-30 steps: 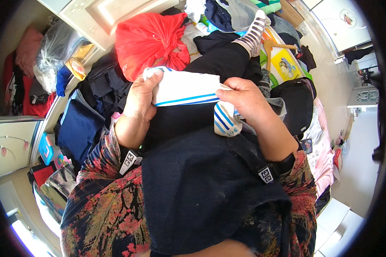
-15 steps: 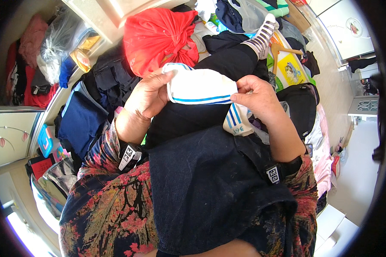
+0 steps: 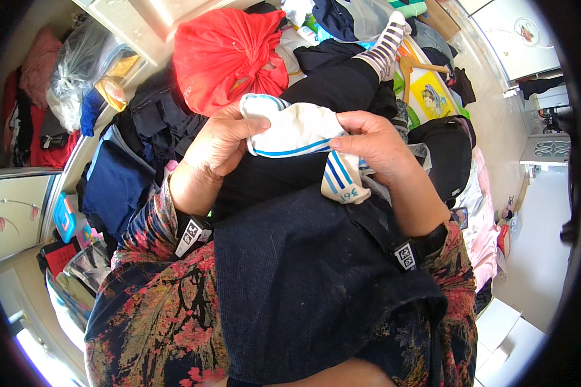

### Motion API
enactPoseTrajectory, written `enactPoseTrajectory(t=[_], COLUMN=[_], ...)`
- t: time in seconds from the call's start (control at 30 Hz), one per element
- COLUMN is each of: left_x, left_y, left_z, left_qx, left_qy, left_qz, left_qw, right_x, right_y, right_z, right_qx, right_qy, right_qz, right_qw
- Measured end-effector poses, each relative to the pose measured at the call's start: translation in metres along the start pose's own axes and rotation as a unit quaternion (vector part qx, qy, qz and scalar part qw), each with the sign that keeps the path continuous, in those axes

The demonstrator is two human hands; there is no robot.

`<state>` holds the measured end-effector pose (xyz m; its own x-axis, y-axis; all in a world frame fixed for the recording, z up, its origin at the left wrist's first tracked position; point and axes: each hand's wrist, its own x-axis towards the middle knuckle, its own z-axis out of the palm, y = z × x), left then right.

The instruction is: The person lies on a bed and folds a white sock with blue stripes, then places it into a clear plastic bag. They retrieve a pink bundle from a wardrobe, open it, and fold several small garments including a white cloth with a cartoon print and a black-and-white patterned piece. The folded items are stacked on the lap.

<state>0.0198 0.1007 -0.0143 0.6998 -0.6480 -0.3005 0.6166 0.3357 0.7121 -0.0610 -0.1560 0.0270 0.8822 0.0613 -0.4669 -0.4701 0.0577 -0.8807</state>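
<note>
Between my two hands is a white sock (image 3: 297, 128) with blue stripes, held sideways above my lap. My left hand (image 3: 223, 143) pinches one end, thumb on top of the cloth. At the other end my right hand (image 3: 376, 143) grips the sock between thumb and fingers. Below the right fingers hangs its cream cuff (image 3: 343, 178), marked with blue bands. A dark navy cloth (image 3: 303, 277) lies spread over my lap, under the sock.
Ahead on the left sits a tied red bag (image 3: 229, 58). My outstretched leg ends in a striped sock (image 3: 386, 48), with a wooden hanger (image 3: 410, 71) beside it. Folded navy clothes (image 3: 119, 184) lie at left, a black bag (image 3: 442, 158) at right.
Both hands have drawn slightly closer together, and the sock between them is less taut. Its cuff still hangs from the right hand. The whole view has shifted a little.
</note>
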Motion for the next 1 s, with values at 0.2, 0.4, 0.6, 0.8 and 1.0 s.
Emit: enactPoseTrajectory(t=[0.2, 0.4, 0.6, 0.8, 1.0], left_x=[-0.003, 0.000, 0.003, 0.002, 0.003], left_y=[-0.003, -0.003, -0.007, -0.005, -0.003], left_z=[0.003, -0.003, -0.009, -0.007, -0.006], left_qx=[0.063, 0.071, 0.050, 0.069, 0.112], left_qy=[-0.033, -0.069, -0.083, -0.085, -0.063], left_qz=[0.040, 0.052, 0.053, 0.052, 0.028], left_qw=[0.997, 0.994, 0.994, 0.993, 0.991], right_x=[0.002, -0.018, -0.034, -0.046, -0.058], right_y=[0.004, -0.010, -0.017, -0.022, -0.021], right_z=[-0.002, -0.024, -0.041, -0.054, -0.067], right_qx=[-0.040, 0.019, -0.001, -0.007, 0.000], right_qy=[-0.101, -0.143, -0.114, -0.072, -0.007], right_qz=[0.029, -0.084, -0.095, -0.092, -0.072], right_qw=[0.994, 0.986, 0.989, 0.993, 0.997])
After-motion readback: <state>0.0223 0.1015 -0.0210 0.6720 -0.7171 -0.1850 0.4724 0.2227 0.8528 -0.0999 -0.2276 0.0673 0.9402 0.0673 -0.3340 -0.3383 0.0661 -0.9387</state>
